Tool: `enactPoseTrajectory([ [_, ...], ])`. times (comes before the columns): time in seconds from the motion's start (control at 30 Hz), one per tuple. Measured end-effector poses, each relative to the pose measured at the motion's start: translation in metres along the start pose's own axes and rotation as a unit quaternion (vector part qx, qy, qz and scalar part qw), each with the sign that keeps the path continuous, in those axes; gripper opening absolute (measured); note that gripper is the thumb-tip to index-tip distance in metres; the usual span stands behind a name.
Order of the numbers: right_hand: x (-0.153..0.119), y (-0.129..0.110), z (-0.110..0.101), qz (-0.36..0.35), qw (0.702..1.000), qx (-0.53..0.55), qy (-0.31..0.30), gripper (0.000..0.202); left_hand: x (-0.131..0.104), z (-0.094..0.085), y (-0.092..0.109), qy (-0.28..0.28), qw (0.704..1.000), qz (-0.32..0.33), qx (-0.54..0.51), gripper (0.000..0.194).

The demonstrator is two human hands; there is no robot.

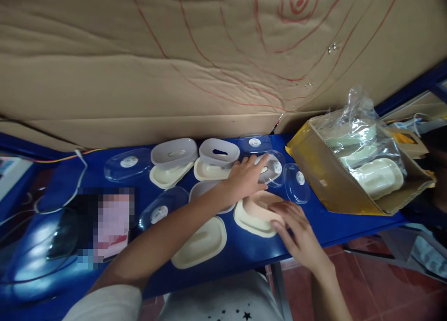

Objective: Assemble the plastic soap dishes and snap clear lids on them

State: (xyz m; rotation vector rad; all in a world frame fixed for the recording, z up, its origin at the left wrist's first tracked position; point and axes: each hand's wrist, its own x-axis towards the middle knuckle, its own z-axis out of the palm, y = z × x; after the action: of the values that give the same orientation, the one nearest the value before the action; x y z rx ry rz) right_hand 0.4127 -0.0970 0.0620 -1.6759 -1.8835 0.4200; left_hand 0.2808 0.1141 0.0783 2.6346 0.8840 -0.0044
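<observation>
My right hand [296, 230] pinches the rim of a peach soap dish [259, 208], which tilts over a cream base [256, 228]. My left hand [246, 177] reaches across with its fingers spread, at the edge of a pale slotted insert [270, 173] by a clear lid [278, 162]; whether it touches them I cannot tell. Behind stand two lavender soap dishes [174, 153] with oval slots, over cream bases [164, 176]. Another lavender dish [197, 190] is partly hidden under my left forearm. A cream base [206, 244] lies near the front edge.
More clear lids with round stickers [296, 183] lie about the blue table [244, 256]. On the right, an open cardboard box [321, 181] contains pale green and cream dishes in plastic wrap. A blurred-out screen [111, 223] and cables are at left. A cardboard panel [174, 88] stands behind.
</observation>
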Motion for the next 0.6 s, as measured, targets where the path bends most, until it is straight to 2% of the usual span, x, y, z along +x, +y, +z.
enactPoseTrajectory([
  [0.13, -0.007, 0.012, -0.004, 0.046, 0.988, 0.040, 0.142, 0.030, 0.003, -0.006, 0.000, 0.005, 0.999, -0.028, -0.028, 0.096],
  [0.23, -0.006, 0.015, 0.003, 0.046, 0.974, 0.037, 0.219, 0.029, 0.003, -0.025, -0.002, 0.018, 0.997, -0.049, -0.056, 0.088],
  [0.3, -0.002, 0.016, 0.009, 0.041, 0.969, 0.024, 0.241, 0.028, 0.001, -0.041, -0.007, 0.042, 0.992, -0.075, -0.089, 0.072],
  [0.4, 0.011, 0.021, 0.018, 0.030, 0.976, -0.002, 0.218, 0.027, -0.003, -0.063, -0.020, 0.096, 0.979, -0.095, -0.150, 0.038],
  [0.5, 0.028, 0.025, 0.021, -0.008, 0.986, -0.024, 0.164, 0.026, -0.010, -0.071, -0.035, 0.127, 0.973, -0.080, -0.176, 0.046],
  [0.6, 0.050, 0.030, 0.022, -0.054, 0.991, -0.054, 0.112, 0.027, -0.015, -0.066, -0.047, 0.126, 0.973, -0.058, -0.186, 0.052],
])
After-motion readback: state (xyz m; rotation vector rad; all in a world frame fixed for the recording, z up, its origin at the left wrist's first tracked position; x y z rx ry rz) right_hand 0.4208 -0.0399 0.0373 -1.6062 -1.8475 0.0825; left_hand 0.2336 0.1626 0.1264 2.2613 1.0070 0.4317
